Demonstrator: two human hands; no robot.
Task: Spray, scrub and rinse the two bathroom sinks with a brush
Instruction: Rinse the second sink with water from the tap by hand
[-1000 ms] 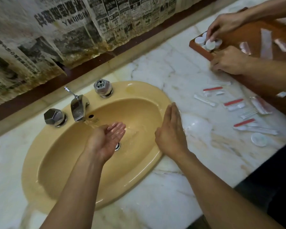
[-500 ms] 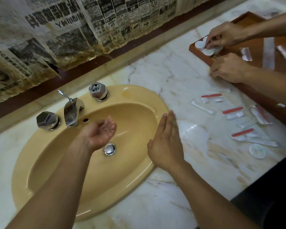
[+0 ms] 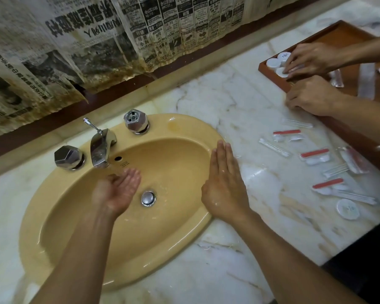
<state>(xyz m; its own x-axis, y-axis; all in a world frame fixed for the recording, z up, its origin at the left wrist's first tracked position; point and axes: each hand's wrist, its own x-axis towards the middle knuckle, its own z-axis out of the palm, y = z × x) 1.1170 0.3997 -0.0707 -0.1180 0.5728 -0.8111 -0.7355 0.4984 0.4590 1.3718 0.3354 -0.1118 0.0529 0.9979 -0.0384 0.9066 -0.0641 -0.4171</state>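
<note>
Head view looks down on a pale marble counter (image 3: 206, 88) that fills most of the frame. Along its back edge, from 9 to 1 o'clock, hangs stained and torn newspaper (image 3: 97, 40) above a dark band.

Set into the counter, from the middle out toward 7 o'clock, is the one sink in sight, an oval yellow sink (image 3: 75, 216) with wet streaks on its wall. At 2 o'clock a brown wooden tray (image 3: 347, 38) lies on the counter, well apart from the sink.

The person's two bare forearms come in from 6 o'clock. The left hand (image 3: 116, 191) is inside the bowl, palm up and just below the spout. Its fingers are loosely cupped, glisten with water and hold nothing. The right hand (image 3: 224, 187) lies on the sink's rim at the bowl's 3 o'clock side. Its fingers are straight, pressed together, point toward 12 o'clock and grasp nothing.

Another person's hands are at the tray. One hand (image 3: 309, 58) lies over the white round caps (image 3: 272, 62) in the tray's near corner. The other hand (image 3: 312, 95) rests on the tray's front edge.

At the sink's 11 o'clock rim stands a chrome faucet (image 3: 101, 148), between a faceted chrome knob (image 3: 68, 157) on its left and a second knob (image 3: 136, 121) on its right. A chrome drain plug (image 3: 148, 197) sits at the bottom of the bowl, just beside the left hand.

At 3 o'clock, clear sachets with red strips (image 3: 287, 134) lie scattered on the marble. A small white round lid (image 3: 348, 209) lies near them, toward 4 o'clock.
</note>
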